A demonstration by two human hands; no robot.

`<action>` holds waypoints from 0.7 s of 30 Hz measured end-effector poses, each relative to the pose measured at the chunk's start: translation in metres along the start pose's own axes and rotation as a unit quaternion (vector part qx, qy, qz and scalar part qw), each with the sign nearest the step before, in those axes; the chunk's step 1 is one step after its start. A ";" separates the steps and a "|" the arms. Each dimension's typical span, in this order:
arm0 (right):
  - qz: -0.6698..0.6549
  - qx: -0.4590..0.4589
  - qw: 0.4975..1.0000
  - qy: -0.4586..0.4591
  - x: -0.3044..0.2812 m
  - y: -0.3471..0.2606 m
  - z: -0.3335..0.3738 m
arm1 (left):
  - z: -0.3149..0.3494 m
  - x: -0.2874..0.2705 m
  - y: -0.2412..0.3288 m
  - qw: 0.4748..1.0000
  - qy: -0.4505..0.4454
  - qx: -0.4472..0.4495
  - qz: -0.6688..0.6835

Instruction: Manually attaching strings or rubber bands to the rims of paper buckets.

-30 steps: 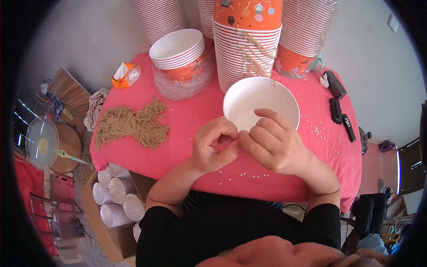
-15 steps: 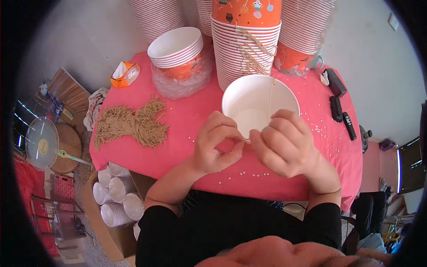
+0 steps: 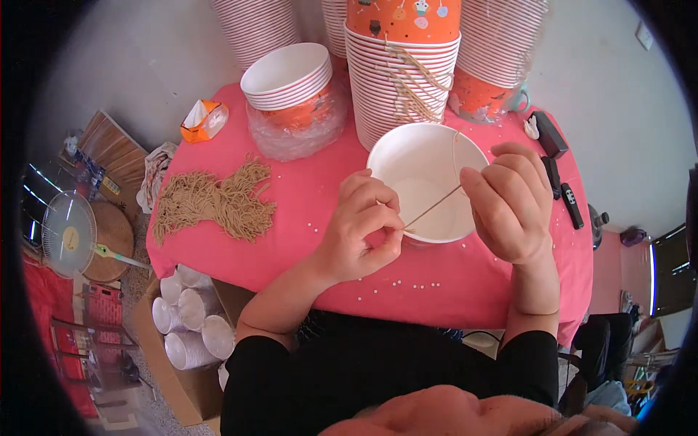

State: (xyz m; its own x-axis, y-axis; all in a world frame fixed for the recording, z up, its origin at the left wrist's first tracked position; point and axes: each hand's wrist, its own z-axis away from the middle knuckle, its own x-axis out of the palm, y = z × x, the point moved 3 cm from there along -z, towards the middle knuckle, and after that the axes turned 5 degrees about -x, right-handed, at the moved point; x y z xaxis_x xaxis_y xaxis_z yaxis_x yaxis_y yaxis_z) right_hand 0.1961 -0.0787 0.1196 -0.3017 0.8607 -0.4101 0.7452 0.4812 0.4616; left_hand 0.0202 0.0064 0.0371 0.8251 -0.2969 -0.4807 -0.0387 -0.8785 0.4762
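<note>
- Pinching one end of the tan cord (image 3: 434, 207) between thumb and forefinger of the left hand (image 3: 363, 227), close by the near rim of the white bucket (image 3: 429, 149); best to hold this end still, as an anchor.
- Stretching the cord straight and slantwise over the bucket's mouth; wise to pull along its line, evenly, without jerking the thin strand at the far rim.
- Clamped on the cord with the right hand (image 3: 511, 203) too, thumb toward forefinger, other fingers curled; cannot tell how firmly.
- Standing mouth-up before both hands, around mid-table: the bucket; probably light, so easily dragged by a hard tug.
- Toward the left edge of the pink table (image 3: 294, 269), a cord bundle (image 3: 214, 203), with room for sideways movement between it and the left hand.
- Near the front edge, between the forearms, small white beads (image 3: 397, 283); better to lift wrists over than sweep through.
- Just behind the bucket, a tall stack of tubs (image 3: 367, 91); little space for pushing forward.
- Close beside the right hand, a black case (image 3: 548, 136) and a black handheld device (image 3: 572, 206); safer to draw upward than outward.
</note>
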 end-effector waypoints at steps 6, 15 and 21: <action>-0.037 0.057 0.998 -0.015 -0.001 0.005 0.000 | -0.003 0.002 0.000 0.999 0.005 0.018 -0.041; -0.409 0.240 0.878 -0.069 -0.011 0.037 0.018 | -0.003 -0.004 -0.021 0.997 0.001 0.025 -0.075; -0.338 0.241 0.883 -0.219 -0.026 0.049 0.025 | 0.003 -0.011 -0.035 0.988 0.104 -0.041 0.107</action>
State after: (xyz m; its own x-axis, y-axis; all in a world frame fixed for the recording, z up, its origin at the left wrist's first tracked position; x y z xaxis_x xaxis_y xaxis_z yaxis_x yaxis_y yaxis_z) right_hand 0.2556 -0.0818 0.1331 -0.5951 0.2064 -0.7767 0.6807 0.6431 -0.3507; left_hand 0.0103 0.0391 0.0235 0.9015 -0.3811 -0.2050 -0.1856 -0.7684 0.6125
